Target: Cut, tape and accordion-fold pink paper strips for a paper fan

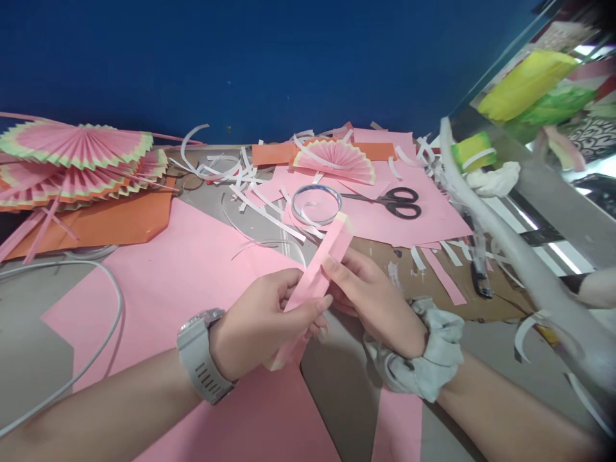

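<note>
Both hands grip one pink folded paper strip [320,263], held on a slant above the table, with pale yellow at its ends. My left hand [267,314], with a grey watch at the wrist, pinches its lower part, thumb lying across the front. My right hand [368,282], with a pale scrunchie at the wrist, pinches it higher up between thumb and fingers. Just past the strip's top end lie a roll of tape [341,204] and black-handled scissors [402,203]. Large pink paper [192,276] spreads beneath my left hand.
Pleated pink paper fans [79,146] are stacked at the left on orange paper [139,218]. Another fan [334,160] lies at the back. White paper scraps [240,170] are scattered around. A cutter knife [480,273] lies right, beside a pale curved bar [510,247]. A white cable [113,308] loops at left.
</note>
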Demonstrator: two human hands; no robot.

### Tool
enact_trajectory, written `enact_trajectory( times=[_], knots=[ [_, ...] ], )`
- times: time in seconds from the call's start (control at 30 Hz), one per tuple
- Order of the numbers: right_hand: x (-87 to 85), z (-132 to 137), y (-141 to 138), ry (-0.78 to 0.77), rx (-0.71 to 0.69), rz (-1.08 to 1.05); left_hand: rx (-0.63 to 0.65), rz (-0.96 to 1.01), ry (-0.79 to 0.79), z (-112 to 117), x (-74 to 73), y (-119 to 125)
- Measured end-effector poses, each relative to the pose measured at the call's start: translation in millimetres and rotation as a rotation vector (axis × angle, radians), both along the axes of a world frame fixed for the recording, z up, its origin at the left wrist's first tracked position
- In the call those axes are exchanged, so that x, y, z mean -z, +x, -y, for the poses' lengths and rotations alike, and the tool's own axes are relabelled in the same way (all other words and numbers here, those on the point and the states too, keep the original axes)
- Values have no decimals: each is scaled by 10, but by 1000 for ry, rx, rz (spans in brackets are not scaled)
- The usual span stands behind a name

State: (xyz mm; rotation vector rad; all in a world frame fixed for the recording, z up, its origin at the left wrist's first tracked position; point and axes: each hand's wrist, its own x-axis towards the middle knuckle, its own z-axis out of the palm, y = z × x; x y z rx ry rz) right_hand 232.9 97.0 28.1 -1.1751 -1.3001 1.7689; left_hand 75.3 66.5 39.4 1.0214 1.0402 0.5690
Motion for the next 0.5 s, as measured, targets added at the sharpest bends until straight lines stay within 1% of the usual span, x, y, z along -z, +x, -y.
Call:
enact_trajectory(
  times=[0.1, 0.17, 0.27, 0.5],
  knots=[
    [-20, -7, 16, 46, -47, -10, 44, 120, -108, -11, -11, 3],
    [-42, -5, 15, 61, -70, -32, 52, 178, -152, -17, -9, 7],
    [-58, 5, 8, 86, -78, -42, 45, 197, -142, -25, -1, 5],
    [-23, 46, 0, 126, -60, 15, 75, 177, -117, -14, -11, 2]
  ],
)
